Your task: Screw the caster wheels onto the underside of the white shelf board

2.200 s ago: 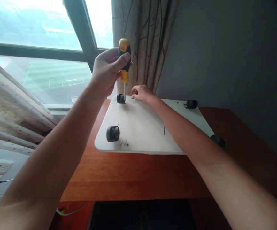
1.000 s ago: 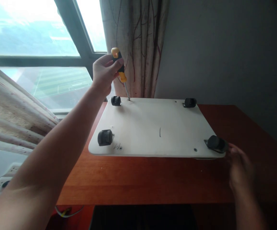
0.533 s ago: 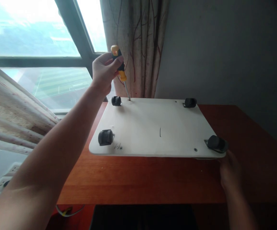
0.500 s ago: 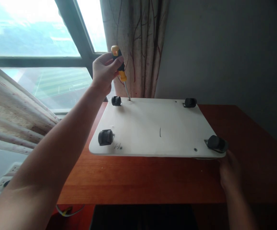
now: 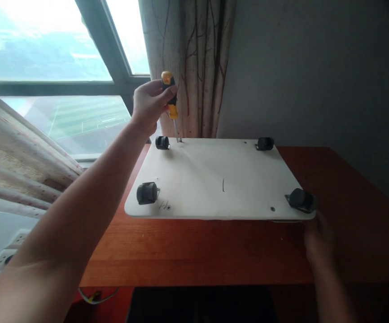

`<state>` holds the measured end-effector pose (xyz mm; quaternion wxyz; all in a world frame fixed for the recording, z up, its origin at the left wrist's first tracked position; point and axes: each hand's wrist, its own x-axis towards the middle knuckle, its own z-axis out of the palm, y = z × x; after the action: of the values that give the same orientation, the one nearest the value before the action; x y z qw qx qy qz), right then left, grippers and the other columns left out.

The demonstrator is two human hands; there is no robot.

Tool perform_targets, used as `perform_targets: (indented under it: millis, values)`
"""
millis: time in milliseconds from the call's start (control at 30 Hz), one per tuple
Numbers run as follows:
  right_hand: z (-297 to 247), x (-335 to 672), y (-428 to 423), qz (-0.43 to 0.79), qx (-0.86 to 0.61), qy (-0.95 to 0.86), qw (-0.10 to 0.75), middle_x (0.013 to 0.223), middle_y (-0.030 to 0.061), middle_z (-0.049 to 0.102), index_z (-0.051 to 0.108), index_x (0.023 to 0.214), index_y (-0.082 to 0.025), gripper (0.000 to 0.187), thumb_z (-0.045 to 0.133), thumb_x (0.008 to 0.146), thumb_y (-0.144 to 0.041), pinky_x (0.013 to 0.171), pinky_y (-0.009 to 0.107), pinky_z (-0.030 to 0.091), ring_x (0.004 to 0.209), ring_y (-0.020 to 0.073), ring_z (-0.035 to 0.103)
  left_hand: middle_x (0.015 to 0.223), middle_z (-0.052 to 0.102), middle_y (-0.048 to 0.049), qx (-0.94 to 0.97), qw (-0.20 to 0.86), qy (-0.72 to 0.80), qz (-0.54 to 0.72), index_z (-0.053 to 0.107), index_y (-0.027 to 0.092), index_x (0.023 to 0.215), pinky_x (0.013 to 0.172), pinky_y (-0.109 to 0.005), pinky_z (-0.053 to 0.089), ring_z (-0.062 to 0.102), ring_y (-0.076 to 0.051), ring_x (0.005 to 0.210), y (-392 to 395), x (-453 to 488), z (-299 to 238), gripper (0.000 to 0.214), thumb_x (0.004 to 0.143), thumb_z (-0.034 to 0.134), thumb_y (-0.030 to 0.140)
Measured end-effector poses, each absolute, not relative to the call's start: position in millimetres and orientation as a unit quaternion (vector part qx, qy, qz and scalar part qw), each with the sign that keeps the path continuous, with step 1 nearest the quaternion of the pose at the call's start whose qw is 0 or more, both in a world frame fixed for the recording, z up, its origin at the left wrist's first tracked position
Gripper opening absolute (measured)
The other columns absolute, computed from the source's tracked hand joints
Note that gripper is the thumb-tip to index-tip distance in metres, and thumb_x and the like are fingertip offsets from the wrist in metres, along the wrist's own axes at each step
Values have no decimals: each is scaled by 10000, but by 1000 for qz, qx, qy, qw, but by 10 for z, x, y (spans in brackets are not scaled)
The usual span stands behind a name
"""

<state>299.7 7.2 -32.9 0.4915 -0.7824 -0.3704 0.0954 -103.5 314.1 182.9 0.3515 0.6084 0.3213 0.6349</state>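
My left hand point(image 5: 152, 103) is closed around the yellow and black handle of a screwdriver point(image 5: 172, 101). The shaft points down, nearly upright, its tip at or just beside a screw point(image 5: 181, 140) near the far left edge of a white board point(image 5: 201, 175). Black caster wheels stand up at the board's corners, one far left point(image 5: 162, 142), one near left point(image 5: 146, 193), one far right point(image 5: 265, 143) and one near right point(image 5: 301, 199). Dim and blurred, my right hand point(image 5: 318, 237) grips the near right corner, its fingers partly hidden under the board.
The board lies above a reddish-brown wooden table point(image 5: 194, 255), with more screws point(image 5: 273, 209) in its face. Behind stand a patterned curtain point(image 5: 194, 67), a window point(image 5: 46, 45) and a grey wall point(image 5: 298, 76). Power sockets point(image 5: 4, 259) and a cable point(image 5: 98, 300) are at lower left.
The screwdriver's handle has tipped to the right and come down a little, so it stands more upright. Its tip has shifted slightly left. My right hand stays at the corner.
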Motion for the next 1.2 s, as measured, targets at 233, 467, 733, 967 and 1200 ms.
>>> perform_targets:
  millis: [233,467,733,967,1200]
  values:
    - [-281,2964,63,102,-778,-379,490,1042,145,693,675,1045,-145,490,486,874,-564,834,414,441,962,313,626,826,723,-39,587,367,337,638,754,198,898,669,-285,585,670,-148,733,3137,-1054,1792,336,672,899,399]
    - [-281,2948,52,91,-782,-384,483,1019,143,695,681,1078,-131,540,471,890,-591,789,395,438,917,299,624,830,708,-14,590,329,318,665,723,224,896,656,-293,578,674,-163,742,3192,-1017,1883,372,659,902,449]
    - [-323,2979,57,92,-777,-378,495,1034,138,700,692,1090,-145,563,485,882,-626,805,418,440,947,316,624,872,722,-15,613,321,312,651,707,236,936,661,-290,571,682,-163,768,3220,-1010,1822,336,736,852,464]
    - [-300,2961,48,89,-779,-383,488,1012,139,697,679,1077,-135,538,469,895,-596,789,402,434,906,293,620,827,721,-1,592,327,319,664,720,239,877,590,-258,545,672,-158,746,3178,-972,1853,337,675,892,445]
    - [-297,2965,53,85,-780,-388,484,993,136,687,679,1037,-141,564,456,891,-639,781,399,431,910,299,616,895,733,-20,610,318,319,651,720,238,961,668,-294,567,688,-170,792,3226,-998,1783,371,713,863,474]
